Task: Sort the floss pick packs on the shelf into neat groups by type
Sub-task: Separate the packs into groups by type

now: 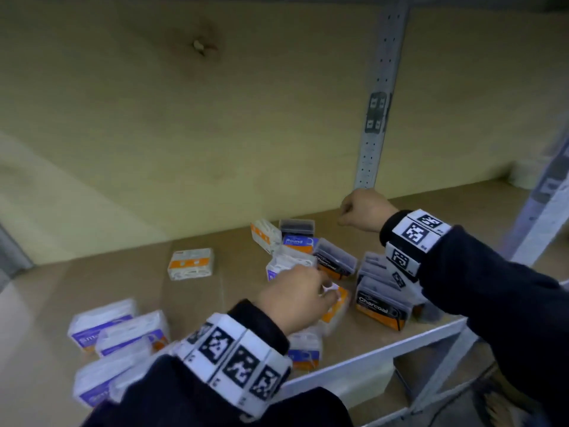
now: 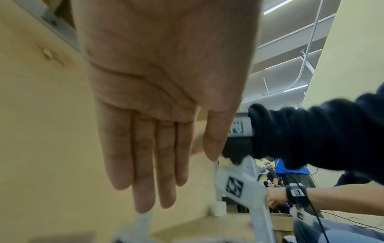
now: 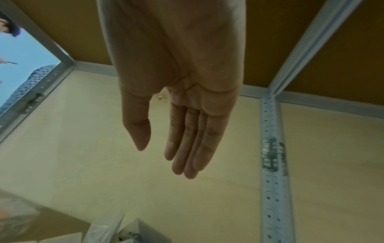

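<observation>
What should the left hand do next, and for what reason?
Probably lower the left hand onto the orange-and-white pack just under its fingers and grip it. Both hands look empty and open in the wrist views, and that pack lies in the mixed pile beside the Charcoal packs.

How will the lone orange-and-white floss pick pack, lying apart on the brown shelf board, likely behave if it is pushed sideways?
The orange-and-white floss pick pack lies flat on a broad face, so it will probably slide, not tip or roll. Its clear boxy shell looks rigid, so it should keep its shape. It seems light for its size, and the brown shelf board looks smooth, so a gentle push may send it far.
</observation>
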Available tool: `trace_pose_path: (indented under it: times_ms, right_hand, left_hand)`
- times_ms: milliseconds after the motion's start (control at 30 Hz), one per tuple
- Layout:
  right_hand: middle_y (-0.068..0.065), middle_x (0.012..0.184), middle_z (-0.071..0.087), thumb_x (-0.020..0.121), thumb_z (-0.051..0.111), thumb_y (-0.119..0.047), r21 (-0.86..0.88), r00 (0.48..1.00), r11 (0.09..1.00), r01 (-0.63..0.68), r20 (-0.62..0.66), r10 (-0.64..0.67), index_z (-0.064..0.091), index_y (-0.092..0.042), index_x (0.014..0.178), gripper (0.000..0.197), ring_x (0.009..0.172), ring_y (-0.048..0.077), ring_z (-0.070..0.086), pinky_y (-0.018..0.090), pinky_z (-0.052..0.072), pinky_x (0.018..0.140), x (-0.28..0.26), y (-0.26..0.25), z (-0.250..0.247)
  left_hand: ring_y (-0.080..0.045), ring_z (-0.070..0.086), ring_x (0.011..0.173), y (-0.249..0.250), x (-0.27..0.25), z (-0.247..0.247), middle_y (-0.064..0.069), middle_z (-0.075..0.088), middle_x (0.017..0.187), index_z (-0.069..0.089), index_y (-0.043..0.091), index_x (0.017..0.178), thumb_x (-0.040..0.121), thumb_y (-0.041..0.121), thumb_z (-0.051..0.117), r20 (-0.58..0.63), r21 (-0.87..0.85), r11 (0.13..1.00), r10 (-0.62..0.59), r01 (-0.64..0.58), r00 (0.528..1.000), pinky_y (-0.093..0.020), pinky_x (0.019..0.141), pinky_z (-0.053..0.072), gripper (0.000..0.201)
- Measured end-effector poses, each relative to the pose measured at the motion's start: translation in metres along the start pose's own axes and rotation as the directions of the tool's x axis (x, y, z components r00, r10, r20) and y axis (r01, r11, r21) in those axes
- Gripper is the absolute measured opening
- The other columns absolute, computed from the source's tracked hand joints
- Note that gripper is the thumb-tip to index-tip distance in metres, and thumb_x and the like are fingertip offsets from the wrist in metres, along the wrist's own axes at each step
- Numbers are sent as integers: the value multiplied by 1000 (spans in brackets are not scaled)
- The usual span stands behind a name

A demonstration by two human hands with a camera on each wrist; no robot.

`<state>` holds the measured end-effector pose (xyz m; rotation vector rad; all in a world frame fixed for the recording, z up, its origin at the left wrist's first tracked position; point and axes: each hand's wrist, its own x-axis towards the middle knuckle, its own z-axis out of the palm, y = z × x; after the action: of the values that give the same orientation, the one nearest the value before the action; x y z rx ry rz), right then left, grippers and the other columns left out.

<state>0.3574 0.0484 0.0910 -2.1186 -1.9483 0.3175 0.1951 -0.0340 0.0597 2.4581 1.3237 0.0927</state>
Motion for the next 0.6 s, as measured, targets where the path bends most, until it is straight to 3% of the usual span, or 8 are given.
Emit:
trace_pose_path:
  times_ms: [100,300,367,433,533,600]
  right_hand:
    - [14,125,61,89,58,-19,-27,996,996,90,31,-89,61,-3,118,34,113,27,57,33,46,94,21,-16,5]
    - [14,128,58,89,58,-16,-126,980,975,184,96,-173,58,-3,123,36,115,28,57,32,45,94,67,-32,15]
    - [14,129,58,89,59,-16,-169,974,964,207,122,-188,57,-3,123,37,115,29,56,32,45,94,82,-34,19]
    - [15,130,57,89,59,-15,-207,969,952,226,152,-197,56,-3,125,38,117,29,55,32,44,96,97,-35,25]
    - [14,134,53,91,57,-14,-262,958,934,242,215,-188,54,-3,126,38,119,29,54,32,43,97,116,-34,34]
    - [14,135,53,91,57,-15,-298,949,919,257,259,-182,52,-3,127,39,120,29,53,33,43,99,128,-33,41]
  left_hand:
    - [-19,60,113,-36,-12,-49,-2,67,122,62,19,119,94,34,48,-40,99,993,-58,62,998,-25,89,46,33]
    - [-12,60,97,-129,-13,-120,5,65,113,62,19,120,91,31,56,3,217,936,-283,276,959,-26,91,46,32]
    - [-13,59,102,-156,-10,-137,6,61,112,59,19,124,91,31,57,31,236,914,-348,331,937,-24,93,45,35]
    - [-14,58,111,-181,-6,-151,2,61,122,57,20,125,91,29,58,75,244,900,-390,362,918,-23,95,44,35]
    - [-9,56,107,-210,3,-162,1,60,128,58,20,122,89,23,61,143,250,893,-415,373,898,-4,79,42,33]
    - [-7,54,105,-225,11,-164,-1,60,128,57,17,124,89,20,62,165,275,883,-433,380,886,3,66,39,35]
